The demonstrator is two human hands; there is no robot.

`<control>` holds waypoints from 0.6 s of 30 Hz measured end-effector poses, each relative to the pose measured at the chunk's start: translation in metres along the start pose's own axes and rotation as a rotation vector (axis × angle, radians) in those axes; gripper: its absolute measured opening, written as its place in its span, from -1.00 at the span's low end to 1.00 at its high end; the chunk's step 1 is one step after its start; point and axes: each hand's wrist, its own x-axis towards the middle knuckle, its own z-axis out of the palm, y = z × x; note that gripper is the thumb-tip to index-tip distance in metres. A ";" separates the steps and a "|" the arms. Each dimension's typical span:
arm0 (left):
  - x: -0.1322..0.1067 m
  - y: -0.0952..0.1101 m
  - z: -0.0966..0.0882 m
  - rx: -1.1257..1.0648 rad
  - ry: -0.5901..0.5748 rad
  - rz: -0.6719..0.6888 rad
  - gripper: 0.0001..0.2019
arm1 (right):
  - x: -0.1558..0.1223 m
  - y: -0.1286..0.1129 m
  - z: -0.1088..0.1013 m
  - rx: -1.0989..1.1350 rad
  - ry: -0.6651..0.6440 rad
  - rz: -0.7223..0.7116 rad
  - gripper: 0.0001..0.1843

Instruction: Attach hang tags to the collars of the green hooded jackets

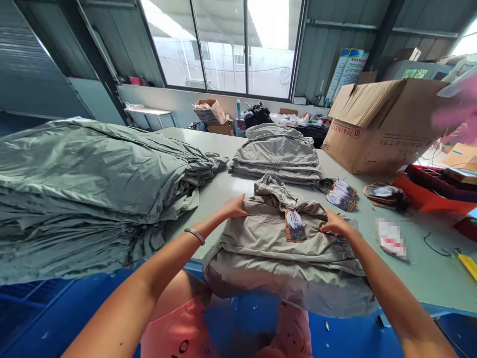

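my left hand (233,206) and right hand (335,223) sit apart, open, pressing flat on the folded jacket (283,253), good for keeping it neat.

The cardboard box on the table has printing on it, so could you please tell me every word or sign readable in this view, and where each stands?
"MAINETTI": on the side of the cardboard box.
Hang tag on the folded garment: too small to read.
White packet: blurred, unreadable.
Wall posters: too small to read.

metal bangle (195,235) on wrist; pink shorts (175,330) (dark print)
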 end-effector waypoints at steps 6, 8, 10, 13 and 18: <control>-0.007 0.001 0.004 -0.033 -0.139 -0.021 -0.69 | -0.016 -0.005 0.003 -0.171 -0.024 -0.034 -0.77; -0.016 0.002 -0.001 -0.037 -0.145 0.007 -0.75 | -0.026 -0.004 0.006 -0.196 0.002 -0.042 -0.78; -0.028 0.003 -0.008 -0.040 -0.132 0.041 -0.81 | -0.036 -0.003 0.010 -0.228 0.036 -0.055 -0.77; -0.049 0.005 -0.023 -0.058 -0.094 0.080 -0.87 | -0.050 -0.004 0.016 -0.285 0.077 -0.110 -0.76; -0.075 0.005 -0.058 -0.140 -0.076 0.134 -0.86 | -0.064 -0.015 0.002 -0.297 0.073 -0.114 -0.82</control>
